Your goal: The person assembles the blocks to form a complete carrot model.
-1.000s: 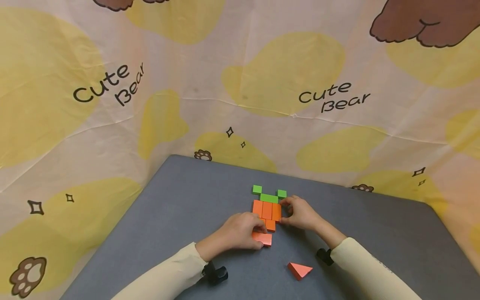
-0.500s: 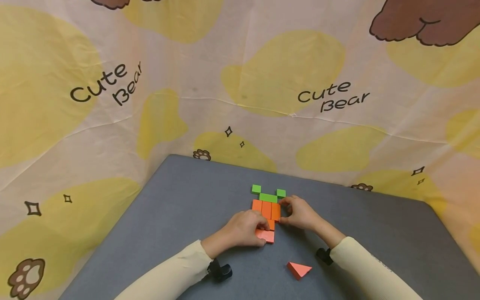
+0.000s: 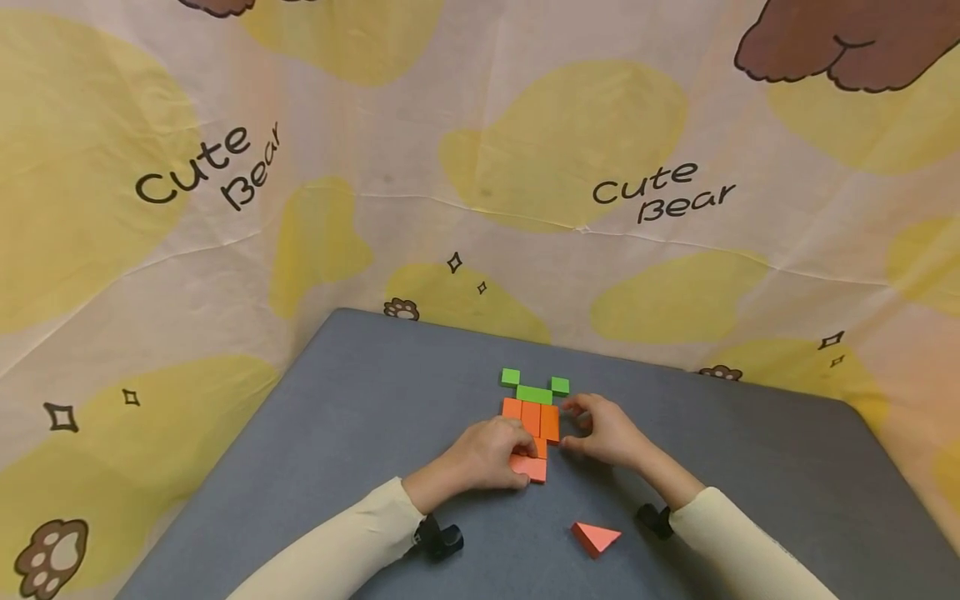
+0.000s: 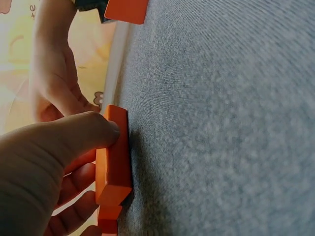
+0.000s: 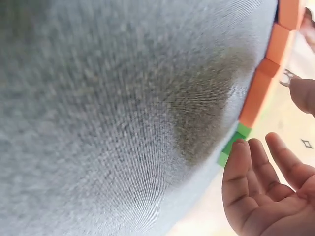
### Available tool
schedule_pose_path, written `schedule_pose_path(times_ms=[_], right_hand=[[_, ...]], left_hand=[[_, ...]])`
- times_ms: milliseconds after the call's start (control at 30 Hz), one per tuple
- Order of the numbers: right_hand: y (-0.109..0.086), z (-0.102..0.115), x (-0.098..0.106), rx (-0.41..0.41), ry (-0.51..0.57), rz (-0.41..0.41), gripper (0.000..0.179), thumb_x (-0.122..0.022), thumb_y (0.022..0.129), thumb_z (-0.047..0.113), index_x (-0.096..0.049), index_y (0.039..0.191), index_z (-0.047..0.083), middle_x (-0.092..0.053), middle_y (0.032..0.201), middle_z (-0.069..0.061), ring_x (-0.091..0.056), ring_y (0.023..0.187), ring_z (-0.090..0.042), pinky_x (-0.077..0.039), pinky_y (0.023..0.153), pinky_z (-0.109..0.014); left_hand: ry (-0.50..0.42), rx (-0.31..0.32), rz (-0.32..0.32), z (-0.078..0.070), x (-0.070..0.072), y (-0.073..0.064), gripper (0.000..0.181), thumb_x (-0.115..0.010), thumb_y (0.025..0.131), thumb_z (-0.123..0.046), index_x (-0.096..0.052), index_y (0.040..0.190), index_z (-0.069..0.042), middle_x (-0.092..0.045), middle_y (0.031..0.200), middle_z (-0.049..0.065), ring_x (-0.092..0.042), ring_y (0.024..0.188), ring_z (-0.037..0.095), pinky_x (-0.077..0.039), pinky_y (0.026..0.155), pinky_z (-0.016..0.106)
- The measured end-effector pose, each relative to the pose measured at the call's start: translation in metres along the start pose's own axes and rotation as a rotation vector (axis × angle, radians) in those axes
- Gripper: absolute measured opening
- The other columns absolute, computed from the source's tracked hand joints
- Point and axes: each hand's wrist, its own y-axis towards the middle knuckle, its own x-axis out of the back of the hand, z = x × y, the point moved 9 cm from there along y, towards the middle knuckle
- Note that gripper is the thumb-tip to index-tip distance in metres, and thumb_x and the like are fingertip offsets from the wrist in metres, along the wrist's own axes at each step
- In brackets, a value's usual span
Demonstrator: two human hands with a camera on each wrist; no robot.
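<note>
Flat on the table lies a figure of small blocks. Green blocks (image 3: 534,395) form its far end, with upright orange blocks (image 3: 531,418) side by side below them. A smaller orange block (image 3: 541,448) follows, partly covered by my left hand (image 3: 483,456). That hand pinches a pink rectangular block (image 3: 532,470) at the near end; the left wrist view shows the thumb along the side of the rectangular block (image 4: 117,160). My right hand (image 3: 609,431) hovers just right of the orange blocks, fingers loosely spread and holding nothing, as the right hand (image 5: 268,191) in its wrist view confirms.
A pink triangular block (image 3: 596,538) lies apart, nearer to me and to the right, between the forearms. The grey table (image 3: 405,375) ends at a patterned cloth backdrop (image 3: 525,167). Black wrist cameras (image 3: 439,540) sit under both cuffs.
My left hand has slid the pink block away from me and slightly right, up against the small orange block. My right hand has drawn a little away from the orange blocks.
</note>
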Motion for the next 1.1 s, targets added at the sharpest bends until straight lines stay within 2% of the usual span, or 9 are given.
schedule_pose_path(times_ms=[233,467,700,900,1100], right_hand=[[-0.033,0.011,0.008,0.053,0.063,-0.008,0.033,-0.076,0.081,0.018,-0.065,0.110,0.007,-0.064,0.100,-0.008,-0.063,0.085,-0.019,-0.054,0.071,-0.033],[-0.070,0.022,0.012,0.055,0.165,0.025,0.025,-0.072,0.086,0.022,-0.067,0.108,0.012,-0.066,0.100,-0.006,-0.060,0.083,-0.008,-0.052,0.066,-0.025],[-0.107,0.028,-0.001,0.066,0.203,0.076,0.029,-0.076,0.083,0.028,-0.067,0.107,0.013,-0.066,0.100,-0.003,-0.060,0.083,-0.010,-0.051,0.064,-0.025],[-0.120,0.029,-0.013,0.115,0.148,0.115,0.034,-0.082,0.075,0.033,-0.066,0.103,0.021,-0.063,0.098,0.008,-0.059,0.084,-0.001,-0.050,0.068,-0.022],[-0.121,0.029,-0.016,0.141,0.139,0.123,0.032,-0.084,0.072,0.024,-0.068,0.099,0.020,-0.062,0.093,0.011,-0.057,0.081,0.003,-0.049,0.067,-0.021]], left_hand=[[0.002,0.005,0.004,0.000,-0.003,-0.001,0.020,-0.078,0.076,-0.030,-0.072,0.095,-0.026,-0.063,0.092,-0.015,-0.053,0.083,0.003,-0.046,0.073,0.019],[-0.032,-0.006,-0.022,0.004,-0.001,-0.001,0.019,-0.078,0.076,-0.028,-0.073,0.094,-0.024,-0.064,0.091,-0.014,-0.053,0.082,0.003,-0.045,0.073,0.018],[-0.037,-0.017,-0.026,0.005,0.000,-0.002,0.020,-0.077,0.077,-0.028,-0.073,0.096,-0.024,-0.065,0.093,-0.013,-0.054,0.083,0.004,-0.046,0.074,0.019],[-0.045,-0.017,-0.032,0.004,0.001,-0.002,0.021,-0.077,0.077,-0.028,-0.073,0.096,-0.023,-0.065,0.093,-0.012,-0.054,0.083,0.003,-0.046,0.074,0.018],[-0.051,-0.018,-0.035,0.004,0.001,-0.002,0.020,-0.077,0.077,-0.027,-0.073,0.097,-0.024,-0.064,0.093,-0.012,-0.054,0.083,0.003,-0.046,0.074,0.018]])
